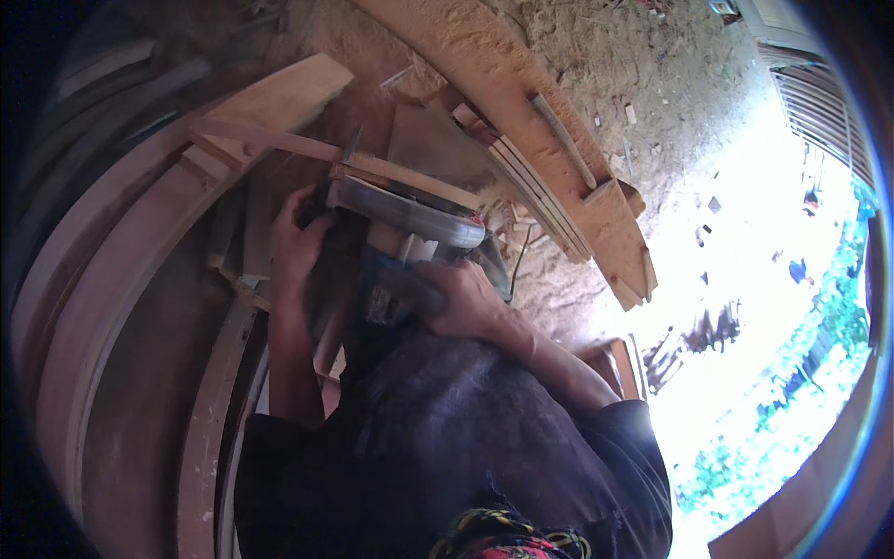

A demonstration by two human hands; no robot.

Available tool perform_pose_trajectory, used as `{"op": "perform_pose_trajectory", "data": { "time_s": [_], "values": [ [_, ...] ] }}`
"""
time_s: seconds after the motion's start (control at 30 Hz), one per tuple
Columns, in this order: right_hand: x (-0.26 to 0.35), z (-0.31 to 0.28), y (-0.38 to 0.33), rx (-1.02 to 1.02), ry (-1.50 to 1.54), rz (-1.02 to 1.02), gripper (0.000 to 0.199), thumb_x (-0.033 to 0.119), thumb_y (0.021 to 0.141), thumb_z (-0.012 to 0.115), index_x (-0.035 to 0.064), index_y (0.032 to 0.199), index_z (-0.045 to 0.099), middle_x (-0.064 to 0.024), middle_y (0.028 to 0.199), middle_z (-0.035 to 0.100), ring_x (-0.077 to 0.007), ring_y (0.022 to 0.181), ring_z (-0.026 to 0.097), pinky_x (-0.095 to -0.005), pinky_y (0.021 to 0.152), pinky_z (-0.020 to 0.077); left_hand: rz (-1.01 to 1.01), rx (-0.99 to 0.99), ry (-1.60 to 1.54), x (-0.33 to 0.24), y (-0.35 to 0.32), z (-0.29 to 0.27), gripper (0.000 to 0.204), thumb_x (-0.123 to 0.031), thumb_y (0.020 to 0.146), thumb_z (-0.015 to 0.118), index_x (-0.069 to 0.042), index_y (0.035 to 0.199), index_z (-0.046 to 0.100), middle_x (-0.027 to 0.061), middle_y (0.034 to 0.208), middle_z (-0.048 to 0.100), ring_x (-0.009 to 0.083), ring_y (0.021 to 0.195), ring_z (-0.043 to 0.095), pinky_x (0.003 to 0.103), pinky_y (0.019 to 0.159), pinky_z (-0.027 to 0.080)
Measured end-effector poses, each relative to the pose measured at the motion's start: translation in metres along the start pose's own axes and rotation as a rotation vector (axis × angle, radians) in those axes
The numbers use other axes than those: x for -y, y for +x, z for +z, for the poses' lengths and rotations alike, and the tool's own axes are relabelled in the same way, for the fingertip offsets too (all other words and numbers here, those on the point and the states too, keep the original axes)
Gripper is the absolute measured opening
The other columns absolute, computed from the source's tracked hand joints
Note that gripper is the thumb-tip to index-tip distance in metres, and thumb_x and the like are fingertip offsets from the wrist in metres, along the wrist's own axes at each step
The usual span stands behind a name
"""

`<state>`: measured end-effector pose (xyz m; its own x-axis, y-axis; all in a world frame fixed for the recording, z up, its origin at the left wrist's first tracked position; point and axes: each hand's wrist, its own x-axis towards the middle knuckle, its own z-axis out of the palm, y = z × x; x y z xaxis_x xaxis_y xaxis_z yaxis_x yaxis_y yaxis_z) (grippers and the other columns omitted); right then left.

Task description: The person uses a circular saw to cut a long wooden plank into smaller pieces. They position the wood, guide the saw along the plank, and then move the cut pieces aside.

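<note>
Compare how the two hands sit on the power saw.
The left hand wraps a grip at the saw's far left side, beside the blade guard; the right hand rests on top of the dark body, nearer the person. The left hand's forearm runs almost straight up the picture; the right hand's forearm comes in slanting from the lower right. Both touch the power saw.

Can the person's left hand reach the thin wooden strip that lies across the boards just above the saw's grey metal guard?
Probably yes. The left hand grips the saw directly below the thin wooden strip, and nothing lies between them. But it would have to let go first.
</note>
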<state>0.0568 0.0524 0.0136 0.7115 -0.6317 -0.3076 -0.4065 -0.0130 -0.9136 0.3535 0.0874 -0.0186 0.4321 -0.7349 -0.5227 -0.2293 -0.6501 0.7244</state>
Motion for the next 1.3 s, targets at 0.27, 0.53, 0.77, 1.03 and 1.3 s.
{"op": "perform_pose_trajectory", "data": {
  "time_s": [0.27, 0.53, 0.77, 1.03, 1.3],
  "values": [
    [0.019, 0.014, 0.046, 0.011, -0.003, 0.136, 0.054, 0.018, 0.073, 0.079, 0.0053, 0.125, 0.074, -0.0239, 0.096, 0.077, -0.0447, 0.093, 0.074, -0.053, 0.084, 0.0595, 0.049, 0.088, -0.087, 0.036, 0.054, -0.023, 0.056, -0.005, 0.089, 0.077, -0.002, 0.143, 0.063, 0.0135, 0.132, 0.072, 0.0236, 0.124, 0.067, 0.037, 0.11, 0.05],
    [0.034, 0.022, 0.072, -0.012, 0.01, 0.058, 0.047, 0.014, 0.077, 0.078, 0.0044, 0.122, 0.073, -0.0215, 0.099, 0.077, -0.0418, 0.096, 0.075, -0.0502, 0.083, 0.0596, -0.056, 0.139, 0.128, 0.001, 0.073, -0.049, 0.059, -0.018, 0.088, 0.08, -0.007, 0.144, 0.065, 0.0146, 0.139, 0.071, 0.026, 0.13, 0.066, 0.038, 0.112, 0.05],
    [0.035, 0.028, 0.071, -0.071, -0.036, -0.024, 0.05, 0.012, 0.072, 0.078, 0.0034, 0.121, 0.074, -0.0201, 0.095, 0.076, -0.041, 0.093, 0.075, -0.0487, 0.082, 0.0592, 0.045, 0.203, 0.153, -0.003, 0.086, -0.047, 0.059, -0.021, 0.091, 0.08, -0.006, 0.146, 0.065, 0.0152, 0.14, 0.071, 0.0263, 0.131, 0.066, 0.038, 0.113, 0.049],
    [0.033, 0.039, 0.053, -0.186, -0.007, -0.009, 0.045, 0.014, 0.07, 0.076, 0.0042, 0.114, 0.075, -0.021, 0.082, 0.075, -0.0447, 0.079, 0.074, -0.0526, 0.069, 0.0583, 0.048, 0.283, 0.017, 0.004, 0.085, -0.026, 0.056, -0.014, 0.097, 0.073, 0.002, 0.149, 0.06, 0.0164, 0.147, 0.066, 0.0258, 0.135, 0.062, 0.038, 0.114, 0.048],
    [0.017, 0.031, 0.004, -0.28, -0.094, -0.035, 0.04, 0.021, 0.075, 0.078, 0.0059, 0.111, 0.074, -0.0216, 0.08, 0.074, -0.0448, 0.076, 0.073, -0.0534, 0.068, 0.0586, 0.183, 0.3, 0.102, -0.004, 0.07, -0.002, 0.054, -0.011, 0.097, 0.072, 0.001, 0.149, 0.06, 0.0162, 0.145, 0.066, 0.0244, 0.134, 0.062, 0.037, 0.114, 0.048]
  ]
}}
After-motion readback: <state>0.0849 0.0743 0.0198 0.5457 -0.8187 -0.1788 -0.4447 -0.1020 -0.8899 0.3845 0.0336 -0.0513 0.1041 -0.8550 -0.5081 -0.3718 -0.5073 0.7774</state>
